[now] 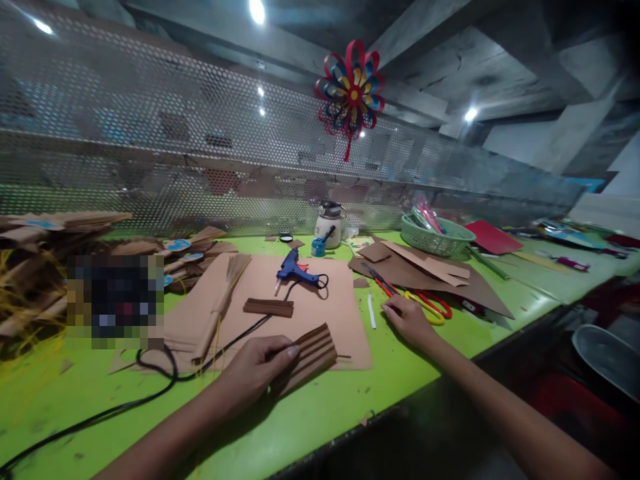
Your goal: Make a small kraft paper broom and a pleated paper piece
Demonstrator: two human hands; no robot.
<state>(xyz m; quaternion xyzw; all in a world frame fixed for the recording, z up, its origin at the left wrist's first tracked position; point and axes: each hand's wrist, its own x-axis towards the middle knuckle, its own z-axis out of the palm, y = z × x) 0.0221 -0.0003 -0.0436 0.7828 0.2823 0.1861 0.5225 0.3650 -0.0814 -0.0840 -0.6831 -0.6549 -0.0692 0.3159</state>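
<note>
My left hand [265, 367] grips a pleated piece of brown paper [313, 360], thumb on top, just above the table's front part. My right hand [407, 319] rests on the table with its fingers curled together, right beside scissors with red and yellow handles [423, 301]. Whether it touches them or pinches something small is hidden. A white strip [371, 311] lies just left of those fingers. On a large brown paper sheet [345, 333] are a blue glue gun [297, 272], a small folded brown strip [269, 307] and a folded paper fan shape [220, 307].
A black cord [175, 377] loops across the green table. Folded paper bundles [30, 293] with yellow strings pile up at left. Behind stand a jar [328, 223], a small blue bottle [319, 247] and a green basket [435, 239]. Brown paper pieces [480, 293] lie at right.
</note>
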